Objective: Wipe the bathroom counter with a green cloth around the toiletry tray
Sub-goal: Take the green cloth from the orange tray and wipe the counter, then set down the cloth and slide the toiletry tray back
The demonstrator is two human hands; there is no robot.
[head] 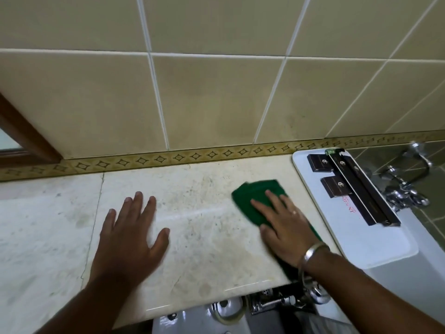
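Head view looks down on a pale marble counter set against a beige tiled wall with a patterned border strip. Toward the right, the green cloth lies folded flat on the counter, just beside the left edge of the white toiletry tray. Pressing down on the cloth is the right hand, palm flat and fingers extended and slightly apart; it pins the cloth rather than pinching it, and part of the cloth trails back under the wrist toward the counter's front edge. Well apart from the cloth, the left hand has its fingers spread wide and holds nothing; whether the palm actually touches the counter I cannot tell, as it is a little blurred. On the tray lie several dark boxes and a long dark packet, with chrome taps beyond it.

Judging by its look, the cloth is soft, light and limp, so it should slide easily on the smooth stone and bunch if pushed from one edge. A flat palm over its middle seems the best hold. Near the tray's rim, care is needed not to nudge the tray.
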